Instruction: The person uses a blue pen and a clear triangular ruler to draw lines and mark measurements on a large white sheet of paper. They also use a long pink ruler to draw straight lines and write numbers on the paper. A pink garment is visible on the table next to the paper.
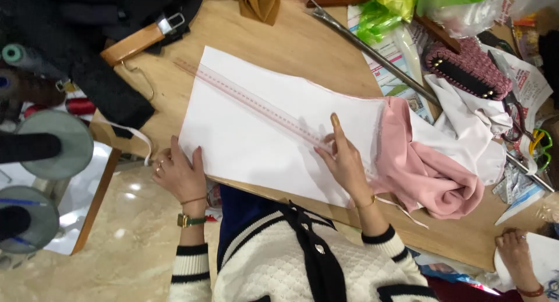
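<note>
Two hands lie flat and unclenched, gripping nothing: the left hand [181, 175] pins the white paper pattern [262, 133] at its corner, the right hand [345, 162] presses the clear ruler [256, 101]. Pink fabric [428, 174] waits bunched on the tabletop [291, 40]; no drawn line shows yet.

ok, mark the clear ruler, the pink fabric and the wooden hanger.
clear ruler [256, 102], head view, middle of its length.
pink fabric [428, 174], head view, bunched folds.
wooden hanger [133, 44], head view, wooden bar.

Likely sewing workshop; thread spools [26, 57], pink fabric [431, 174], clear ruler [256, 101].
</note>
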